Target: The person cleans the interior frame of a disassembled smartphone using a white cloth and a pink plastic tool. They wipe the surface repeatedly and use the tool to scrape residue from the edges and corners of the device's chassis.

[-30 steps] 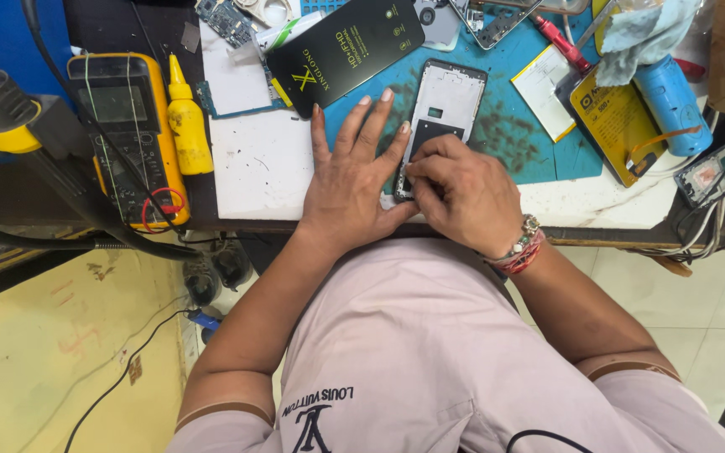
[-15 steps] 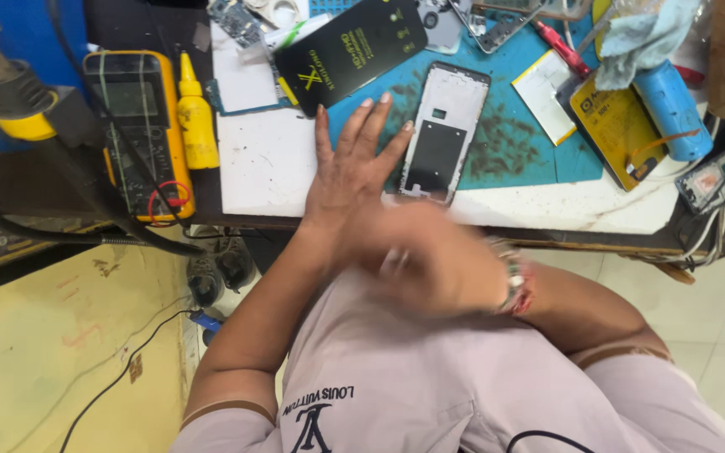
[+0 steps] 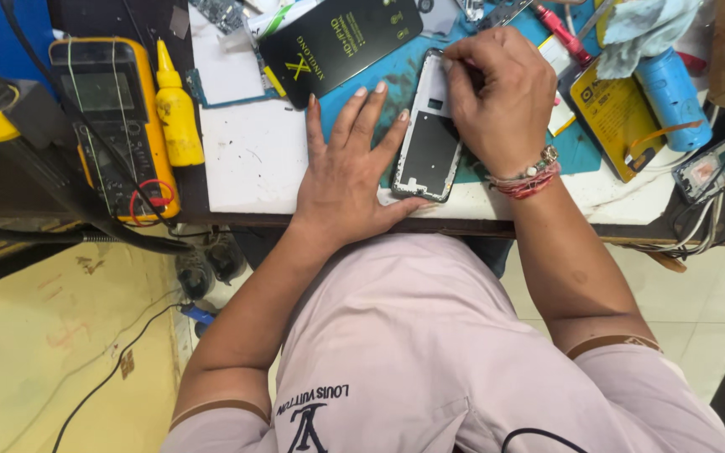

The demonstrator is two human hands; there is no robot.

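Observation:
An opened phone frame, white-edged with a dark inner panel, lies on a teal work mat at the bench's front edge. My left hand rests flat on the mat to its left, fingers spread, with the thumb against the frame's lower corner. My right hand is curled over the frame's upper end. Its fingertips pinch at the top edge, and anything small between them is hidden. A beaded bracelet sits on that wrist.
A white pad lies left of my left hand. Beyond it stand a yellow bottle and a yellow multimeter with leads. A black box lies behind; a yellow packet and blue cylinder sit right. Cables hang at the left.
My right hand left the frame's lower part, dropped to my lap, and has now come back up to the frame's top end. My left hand stayed flat on the mat.

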